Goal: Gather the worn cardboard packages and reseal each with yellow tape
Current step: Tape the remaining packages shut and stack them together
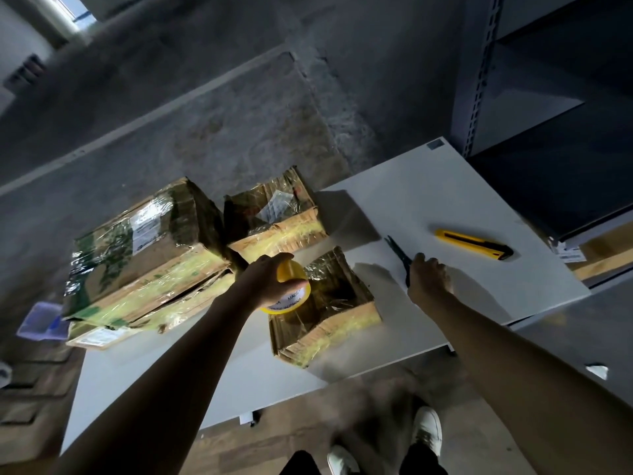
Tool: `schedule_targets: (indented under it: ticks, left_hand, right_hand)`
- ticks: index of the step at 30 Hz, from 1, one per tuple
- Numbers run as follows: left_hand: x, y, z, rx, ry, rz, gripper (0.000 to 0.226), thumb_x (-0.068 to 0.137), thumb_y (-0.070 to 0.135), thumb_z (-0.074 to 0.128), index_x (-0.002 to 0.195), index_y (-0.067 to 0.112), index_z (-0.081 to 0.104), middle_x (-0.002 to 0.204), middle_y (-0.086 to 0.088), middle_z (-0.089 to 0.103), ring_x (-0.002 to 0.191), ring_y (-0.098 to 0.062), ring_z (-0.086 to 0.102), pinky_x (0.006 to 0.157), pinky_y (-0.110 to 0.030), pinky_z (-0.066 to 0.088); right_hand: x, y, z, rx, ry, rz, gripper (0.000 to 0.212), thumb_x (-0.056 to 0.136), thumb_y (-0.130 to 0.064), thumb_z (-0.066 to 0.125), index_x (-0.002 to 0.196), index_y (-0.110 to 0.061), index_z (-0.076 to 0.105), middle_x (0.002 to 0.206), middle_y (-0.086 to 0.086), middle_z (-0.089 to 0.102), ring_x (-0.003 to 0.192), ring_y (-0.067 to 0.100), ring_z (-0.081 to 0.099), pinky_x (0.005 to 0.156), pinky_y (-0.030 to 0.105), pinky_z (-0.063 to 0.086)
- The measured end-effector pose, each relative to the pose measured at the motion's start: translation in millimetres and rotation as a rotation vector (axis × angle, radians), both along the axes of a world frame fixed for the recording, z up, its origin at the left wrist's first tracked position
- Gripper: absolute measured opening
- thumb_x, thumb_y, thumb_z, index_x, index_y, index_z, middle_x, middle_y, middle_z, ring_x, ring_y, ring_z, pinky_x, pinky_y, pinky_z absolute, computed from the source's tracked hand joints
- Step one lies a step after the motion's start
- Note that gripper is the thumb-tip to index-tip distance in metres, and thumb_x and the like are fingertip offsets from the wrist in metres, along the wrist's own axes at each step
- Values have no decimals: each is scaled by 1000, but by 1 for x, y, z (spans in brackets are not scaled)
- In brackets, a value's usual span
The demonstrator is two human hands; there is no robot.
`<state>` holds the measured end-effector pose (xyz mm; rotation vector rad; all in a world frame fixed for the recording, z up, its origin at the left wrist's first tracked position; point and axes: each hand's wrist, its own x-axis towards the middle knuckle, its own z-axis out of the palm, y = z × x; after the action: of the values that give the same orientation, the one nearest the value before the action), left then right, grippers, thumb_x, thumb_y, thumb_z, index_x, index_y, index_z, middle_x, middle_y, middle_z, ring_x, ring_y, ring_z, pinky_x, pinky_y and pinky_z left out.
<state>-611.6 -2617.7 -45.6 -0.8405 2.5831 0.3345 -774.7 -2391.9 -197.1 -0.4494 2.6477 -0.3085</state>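
Note:
Three worn cardboard packages wrapped in shiny tape lie on a white table: a large one at the left, a medium one behind, and a small one nearest me. My left hand grips a yellow tape roll above the small package. On the tabletop to the right, my right hand holds black scissors, whose blades point away from me.
A yellow utility knife lies on the table right of the scissors. A flat package sticks out under the large one. A purple tray sits at the left. Metal shelving stands at the back right. My shoes are below the table edge.

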Motion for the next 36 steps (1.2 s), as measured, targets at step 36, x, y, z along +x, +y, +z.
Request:
schedule_targets:
  ticks: [36]
  left_hand:
    - [73, -94, -6, 567, 526, -41, 55, 66, 61, 82, 104, 25, 66, 100, -1, 71, 95, -19, 67, 87, -48, 55]
  right_hand:
    - [168, -79, 130, -466, -21, -94, 55, 92, -22, 60, 145, -25, 46, 128, 8, 63, 109, 32, 63, 82, 32, 56]
